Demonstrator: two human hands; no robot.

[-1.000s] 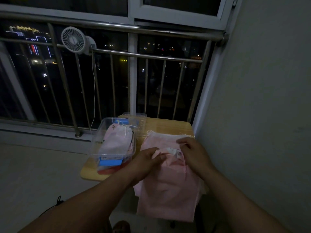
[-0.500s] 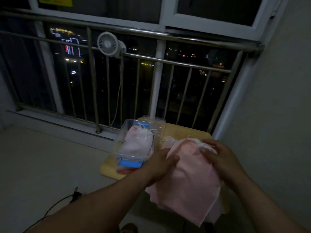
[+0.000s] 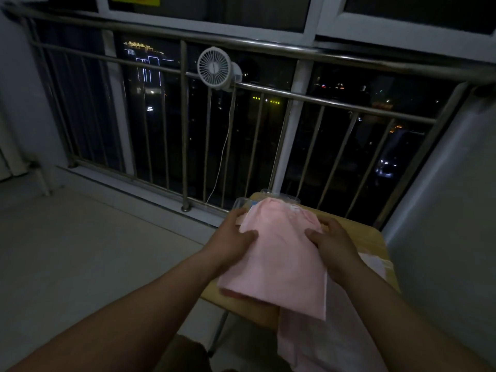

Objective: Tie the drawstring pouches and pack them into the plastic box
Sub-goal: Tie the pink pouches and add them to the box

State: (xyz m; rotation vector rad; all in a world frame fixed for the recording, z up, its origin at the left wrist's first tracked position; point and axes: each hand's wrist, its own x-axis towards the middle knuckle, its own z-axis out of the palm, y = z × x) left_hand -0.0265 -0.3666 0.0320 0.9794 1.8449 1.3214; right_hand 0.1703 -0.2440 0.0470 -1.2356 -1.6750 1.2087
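The wooden surface (image 3: 373, 238) is carrying everything, with more pink cloth (image 3: 322, 342) spilling off its near edge. A pink pouch (image 3: 279, 253) is riding over the clear plastic box (image 3: 243, 204), hiding most of it. The left hand (image 3: 230, 237) and right hand (image 3: 332, 242) are pinching its two sides, each grip closed on cloth. Best, I'd say, to lower it flat, mouth inward, and press out air. A yellow label (image 3: 135, 0) sits up on the window, its writing unreadable.
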